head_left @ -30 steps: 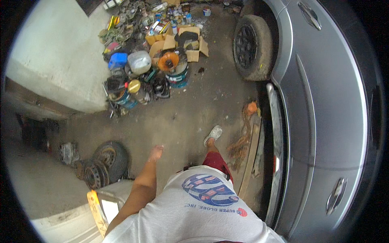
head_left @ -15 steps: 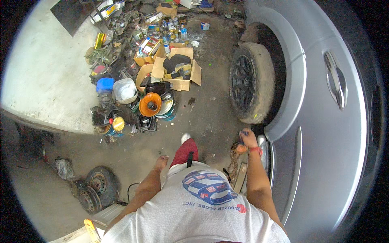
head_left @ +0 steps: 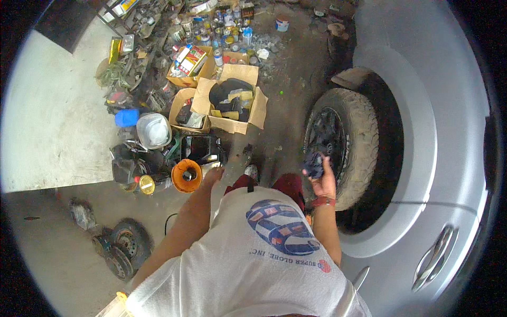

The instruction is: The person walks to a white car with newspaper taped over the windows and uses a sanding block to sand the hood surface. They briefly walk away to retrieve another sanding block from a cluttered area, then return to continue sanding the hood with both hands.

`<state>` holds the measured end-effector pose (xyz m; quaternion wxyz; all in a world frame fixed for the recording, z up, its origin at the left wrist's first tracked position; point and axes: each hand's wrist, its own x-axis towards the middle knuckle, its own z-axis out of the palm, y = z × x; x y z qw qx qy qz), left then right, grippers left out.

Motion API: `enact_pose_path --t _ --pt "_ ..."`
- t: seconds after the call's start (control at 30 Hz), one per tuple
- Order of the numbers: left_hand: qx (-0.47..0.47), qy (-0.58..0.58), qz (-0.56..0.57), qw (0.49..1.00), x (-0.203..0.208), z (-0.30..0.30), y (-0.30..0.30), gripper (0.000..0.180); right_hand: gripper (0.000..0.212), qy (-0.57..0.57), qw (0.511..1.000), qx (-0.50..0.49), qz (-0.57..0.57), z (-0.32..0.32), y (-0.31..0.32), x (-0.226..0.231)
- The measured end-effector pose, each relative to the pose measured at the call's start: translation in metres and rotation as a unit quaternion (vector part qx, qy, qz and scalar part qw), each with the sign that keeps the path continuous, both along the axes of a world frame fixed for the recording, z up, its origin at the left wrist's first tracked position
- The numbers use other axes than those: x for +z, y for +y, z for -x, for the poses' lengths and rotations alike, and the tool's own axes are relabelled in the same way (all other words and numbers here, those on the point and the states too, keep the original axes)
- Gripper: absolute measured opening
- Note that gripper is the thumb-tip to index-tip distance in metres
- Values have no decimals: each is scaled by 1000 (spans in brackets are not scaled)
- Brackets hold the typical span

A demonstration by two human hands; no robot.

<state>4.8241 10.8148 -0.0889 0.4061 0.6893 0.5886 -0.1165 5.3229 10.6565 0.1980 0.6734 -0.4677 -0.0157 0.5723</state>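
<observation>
My right hand (head_left: 323,182), with a red band at its wrist, is closed around a dark blue, crumpled bundle that looks like a rag (head_left: 314,165). It hangs in front of the black rim of the car's wheel (head_left: 351,142); I cannot tell whether they touch. The tire is dusty and stands in the wheel arch of a silver-grey car (head_left: 443,164). Low on the other side, my left hand (head_left: 213,175) is beside an orange funnel (head_left: 179,182). Its fingers are too unclear to read, and nothing shows in it.
Open cardboard boxes (head_left: 237,125) with dark parts stand ahead on the left. Behind them are several cans and bottles (head_left: 227,37). A whitish tub (head_left: 154,131) and blue container (head_left: 127,117) sit near the pale wall (head_left: 47,116). Loose wheels (head_left: 129,240) lie behind at left.
I have stepped forward along the car, so its wheel is now beside my right hand. That hand has risen with the dark rag. My left hand has come alongside the orange funnel.
</observation>
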Motion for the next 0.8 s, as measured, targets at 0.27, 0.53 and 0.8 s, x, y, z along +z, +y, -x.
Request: enact_pose_path --t 0.27,0.53,0.8 --pt "165 -165 -47 971 55 -187 205 63 92 93 987 -95 -93 -137 184 41" --pt "291 -100 49 950 15 -231 202 59 67 143 985 70 -59 -231 402 0" --pt "304 -70 26 950 124 -330 241 58 76 118 991 66 7 -291 551 -48"
